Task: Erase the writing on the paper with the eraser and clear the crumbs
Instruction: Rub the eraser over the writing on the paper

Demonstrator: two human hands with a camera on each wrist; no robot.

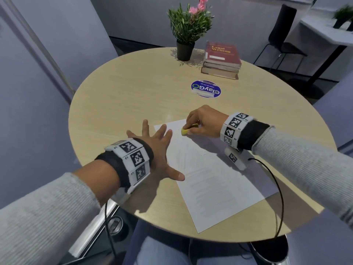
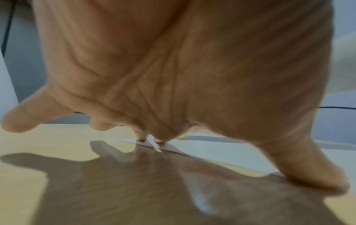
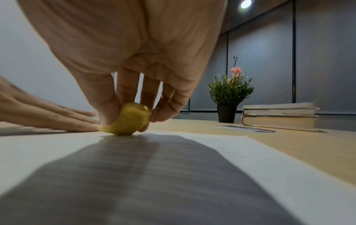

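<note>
Yellow eraser on a white sheet, mid-scrub

The eraser [image 1: 184, 131] is a small rounded yellow lump, tilted with its lower edge touching the paper [image 1: 210, 175] close to the sheet's far left corner. The paper is one white sheet lying flat and skewed on the bench [image 1: 124, 96], with faint grey pencil smudging across its middle and pale lines lower down.

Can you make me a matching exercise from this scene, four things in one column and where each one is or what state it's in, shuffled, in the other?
Column one:
1. eraser
2. left hand
3. potted plant
4. red book

Column two:
A. top of a stack
B. spread flat, holding the paper down
C. pinched in the right hand
D. far side of the table, left of the books

Pairs: 1-C, 2-B, 3-D, 4-A
</note>
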